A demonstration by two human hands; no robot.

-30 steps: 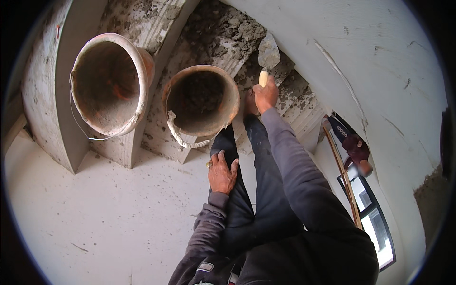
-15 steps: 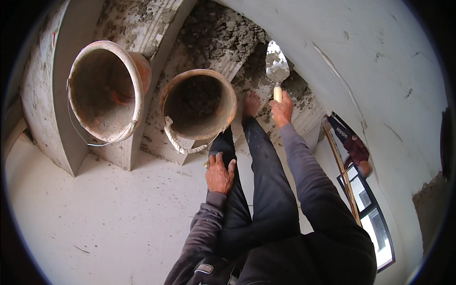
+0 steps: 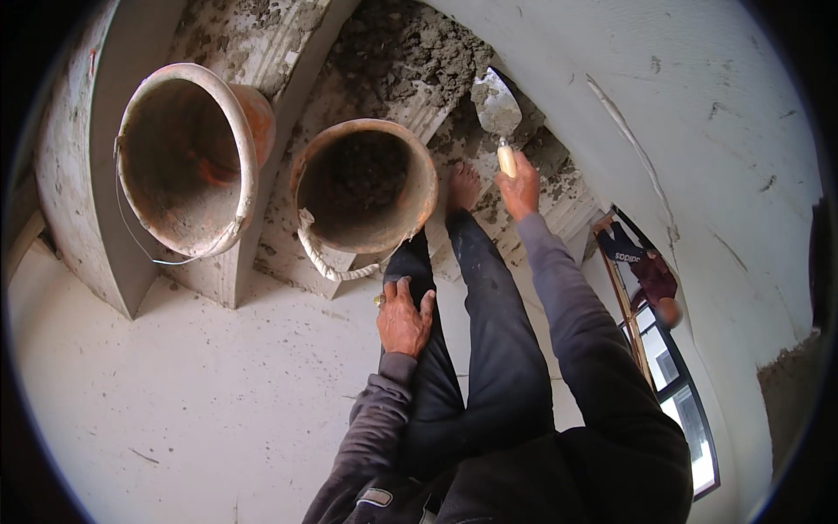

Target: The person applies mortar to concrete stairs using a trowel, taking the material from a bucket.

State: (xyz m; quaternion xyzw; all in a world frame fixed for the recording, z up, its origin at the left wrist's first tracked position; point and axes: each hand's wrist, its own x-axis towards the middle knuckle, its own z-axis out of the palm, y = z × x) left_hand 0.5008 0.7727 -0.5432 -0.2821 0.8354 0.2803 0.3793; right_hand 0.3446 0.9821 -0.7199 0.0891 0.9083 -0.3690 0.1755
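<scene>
My right hand [image 3: 521, 186] grips the wooden handle of a trowel [image 3: 498, 106]. Grey mortar smears part of its shiny blade, which is over the step close to the wall. On my left thigh, near the knee, rests my left hand [image 3: 404, 320], fingers spread and holding nothing; a ring shows on it. Just ahead of that knee stands a round orange-grey bucket [image 3: 305, 188] with a rope-wrapped handle, dark lumpy material inside. Loose wet mortar [image 3: 419, 52] covers the step beyond the bucket and reaches near the trowel's tip.
A second bucket [image 3: 253, 166], tilted in view and with a wire handle, stands on the stairs [image 3: 122, 192] to the left. The pale wall [image 3: 698, 131] closes in on the right. Another person [image 3: 644, 266] is at the right, near a window [image 3: 685, 393] and a wooden pole.
My right hand has shifted slightly up, and the trowel blade has swung left toward the mortar pile. My left hand stays on the thigh. The other person has moved a little.
</scene>
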